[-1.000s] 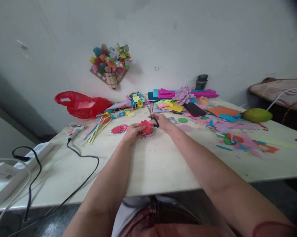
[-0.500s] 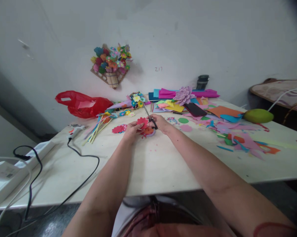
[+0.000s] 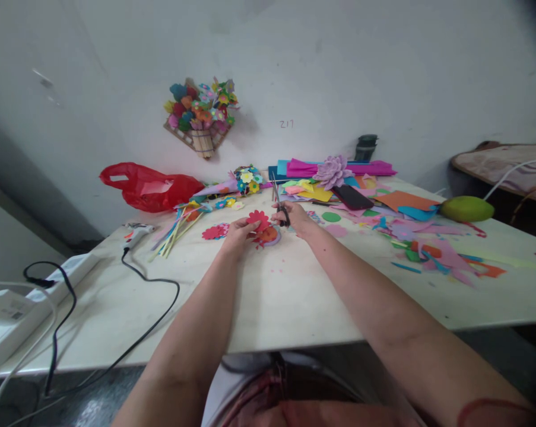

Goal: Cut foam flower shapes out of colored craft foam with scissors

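Between its thumb and fingers, my left hand (image 3: 241, 233) pinches a red flower cutout (image 3: 258, 221) with a scalloped edge. My right hand (image 3: 295, 218) is closed around the black handles of a pair of scissors (image 3: 275, 191), whose blades point up and away, apart from the cutout. Under and beside the held cutout lies a round orange and lilac piece (image 3: 270, 236), partly covered. More red flower cutouts (image 3: 215, 232) rest on the table just left of my left hand. Green and pink paper circles (image 3: 331, 217) lie right of my right hand.
A glue gun (image 3: 137, 236) with a black cord and a white power strip (image 3: 40, 302) are on the left. Behind are a red plastic bag (image 3: 152, 188) and a paper flower bouquet (image 3: 248, 179). A phone (image 3: 352, 197), coloured sheets and paper scraps (image 3: 446, 261) spread over the right.
My right hand has shifted slightly right with the scissors, away from the red flower cutout. The blades now point more upright. My left hand stays nearly in place.
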Motion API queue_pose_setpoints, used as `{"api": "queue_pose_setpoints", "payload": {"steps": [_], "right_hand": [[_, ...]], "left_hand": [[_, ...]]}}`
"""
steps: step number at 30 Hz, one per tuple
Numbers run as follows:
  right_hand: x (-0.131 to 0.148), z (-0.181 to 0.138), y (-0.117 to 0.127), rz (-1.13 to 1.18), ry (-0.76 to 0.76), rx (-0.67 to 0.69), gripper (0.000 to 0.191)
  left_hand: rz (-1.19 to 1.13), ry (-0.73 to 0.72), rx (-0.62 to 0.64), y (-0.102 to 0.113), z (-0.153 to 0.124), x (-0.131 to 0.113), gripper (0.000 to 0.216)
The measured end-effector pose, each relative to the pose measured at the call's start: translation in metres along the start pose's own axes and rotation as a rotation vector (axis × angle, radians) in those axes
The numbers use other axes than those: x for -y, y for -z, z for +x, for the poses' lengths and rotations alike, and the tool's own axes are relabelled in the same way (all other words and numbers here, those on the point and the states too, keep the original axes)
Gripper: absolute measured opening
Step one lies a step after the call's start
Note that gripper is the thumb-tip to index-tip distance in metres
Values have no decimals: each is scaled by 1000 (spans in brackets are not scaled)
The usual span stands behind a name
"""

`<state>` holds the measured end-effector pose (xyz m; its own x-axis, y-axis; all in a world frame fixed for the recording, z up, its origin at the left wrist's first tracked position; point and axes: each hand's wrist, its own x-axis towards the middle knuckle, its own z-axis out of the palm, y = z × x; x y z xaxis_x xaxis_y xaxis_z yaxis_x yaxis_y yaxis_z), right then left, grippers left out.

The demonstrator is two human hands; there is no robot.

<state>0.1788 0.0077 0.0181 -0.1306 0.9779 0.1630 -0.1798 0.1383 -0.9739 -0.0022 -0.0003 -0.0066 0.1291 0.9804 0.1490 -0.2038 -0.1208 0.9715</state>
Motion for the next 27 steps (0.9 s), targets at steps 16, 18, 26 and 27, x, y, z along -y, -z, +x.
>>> {"api": "queue_pose_setpoints", "payload": {"steps": [16, 18, 26, 27], "right_hand": [[-2, -4, -12, -62, 10, 49, 27], [-3, -5, -14, -59, 7, 69, 28], [-6, -6, -9, -102, -79, 156, 30], [-6, -6, -7, -114, -90, 166, 27]], "left_hand": [[-11, -7, 22, 0, -1, 1, 30], [-23, -14, 14, 1, 0, 1, 29], [-101, -6, -39, -1, 0, -1, 29], [-113, -9, -49, -1, 0, -1, 29]]}}
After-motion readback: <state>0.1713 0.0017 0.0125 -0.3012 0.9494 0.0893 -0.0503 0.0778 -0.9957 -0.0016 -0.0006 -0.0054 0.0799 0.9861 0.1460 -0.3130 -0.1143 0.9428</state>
